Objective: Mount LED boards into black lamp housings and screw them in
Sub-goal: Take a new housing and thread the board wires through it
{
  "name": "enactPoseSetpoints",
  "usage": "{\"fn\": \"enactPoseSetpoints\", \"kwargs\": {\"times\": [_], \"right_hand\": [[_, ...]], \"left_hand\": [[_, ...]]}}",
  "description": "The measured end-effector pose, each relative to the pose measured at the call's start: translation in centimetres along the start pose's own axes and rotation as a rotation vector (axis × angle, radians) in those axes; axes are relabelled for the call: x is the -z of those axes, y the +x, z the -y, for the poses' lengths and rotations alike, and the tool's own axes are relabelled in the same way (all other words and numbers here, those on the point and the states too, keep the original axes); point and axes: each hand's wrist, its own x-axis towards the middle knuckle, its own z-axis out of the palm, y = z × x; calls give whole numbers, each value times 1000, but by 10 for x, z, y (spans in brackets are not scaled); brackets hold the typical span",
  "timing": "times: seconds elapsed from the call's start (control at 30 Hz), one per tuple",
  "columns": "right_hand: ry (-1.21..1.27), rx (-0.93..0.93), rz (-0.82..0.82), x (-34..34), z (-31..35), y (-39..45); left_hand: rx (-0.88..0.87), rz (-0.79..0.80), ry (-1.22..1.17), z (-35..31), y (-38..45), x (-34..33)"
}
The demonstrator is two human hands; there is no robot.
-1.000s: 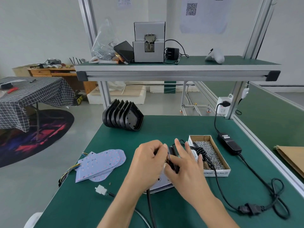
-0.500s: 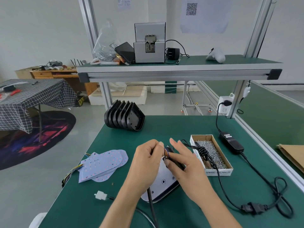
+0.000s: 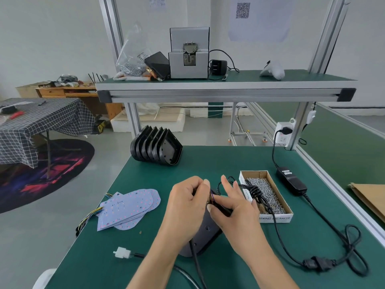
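Note:
A black lamp housing (image 3: 205,232) stands tilted on its lower edge on the green bench (image 3: 208,163), near the front centre. Its dark face with small holes is turned towards me. My left hand (image 3: 186,205) curls round the housing's upper left edge. My right hand (image 3: 236,209) pinches the thin coloured wires (image 3: 211,195) at the housing's top, its other fingers straight. A black cable (image 3: 195,265) runs down from the housing. Spare black housings (image 3: 156,147) stand stacked at the back. Pale LED boards (image 3: 129,207) lie piled at the left.
A cardboard box of screws (image 3: 268,195) sits just right of my hands, with a coiled black cable (image 3: 253,190) over its near corner. A power adapter (image 3: 291,181) and its cord lie further right. A white connector (image 3: 121,252) lies front left. The shelf above holds a screw feeder (image 3: 188,53).
The housing has been tipped up from lying nearly flat to standing steeply. Its pale board face no longer shows. Both hands stayed at its top with the wires.

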Motion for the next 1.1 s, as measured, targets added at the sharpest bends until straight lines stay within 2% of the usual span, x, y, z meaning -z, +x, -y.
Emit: {"fn": "enactPoseSetpoints", "kwargs": {"times": [0.2,0.47,0.83,0.97,1.1], "right_hand": [[78,-5,13,-4,-3,-3],[326,-34,-15,-7,-23,-4],[249,2,-37,-11,-24,-4],[211,112,40,0,-19,-5],[563,202,216,22,-25,-4]], "left_hand": [[3,32,26,-2,-2,-1],[-38,59,63,-3,-5,-3],[-49,31,36,4,-3,-4],[4,6,-147,6,6,5],[52,0,-521,8,17,23]]}}
